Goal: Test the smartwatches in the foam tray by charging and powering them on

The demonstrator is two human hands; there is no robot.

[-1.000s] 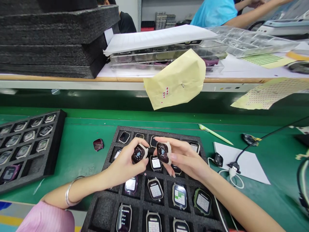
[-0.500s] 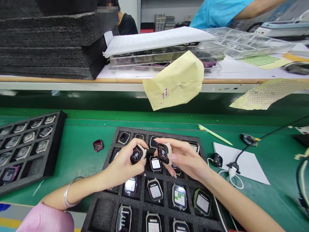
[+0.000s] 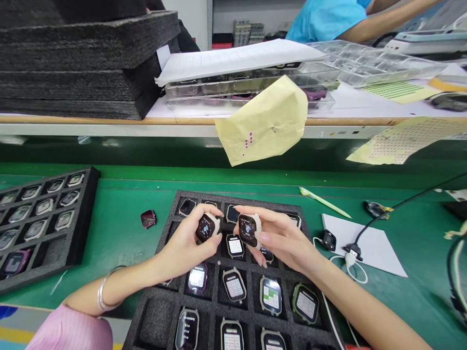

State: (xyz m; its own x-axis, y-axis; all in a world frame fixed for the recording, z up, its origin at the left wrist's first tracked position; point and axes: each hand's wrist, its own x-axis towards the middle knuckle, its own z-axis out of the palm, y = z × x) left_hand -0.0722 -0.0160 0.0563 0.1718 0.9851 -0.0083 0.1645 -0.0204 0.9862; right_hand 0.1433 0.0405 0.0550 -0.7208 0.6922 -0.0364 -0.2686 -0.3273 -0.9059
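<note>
My left hand [image 3: 189, 238] is closed around a strapless smartwatch [image 3: 206, 227] with a pale case and a lit dark screen. A similar smartwatch [image 3: 248, 229] sits between the thumb and fingers of my right hand [image 3: 279, 233]. Both are held up side by side, slightly apart, with their screens facing me. Below them lies a black foam tray [image 3: 155, 321] with square pockets. Several watches rest in it, among them one with a white table on its screen [image 3: 234, 286] and a green-cased one [image 3: 305, 304]. My hands hide some of the upper pockets.
Another foam tray of watches [image 3: 60, 248] lies at left, near a small dark red watch [image 3: 148, 219]. To the right are a green pen [image 3: 324, 202], white paper [image 3: 383, 253], a black charger [image 3: 329, 240] and cables. Foam trays [image 3: 73, 53] are stacked on the shelf, where a co-worker's blue sleeve [image 3: 324, 22] shows.
Both watches have turned slightly in my hands, the right one shifting a little to the right. Behind the shelf, the person at left has leaned away and the blue-sleeved arm has moved.
</note>
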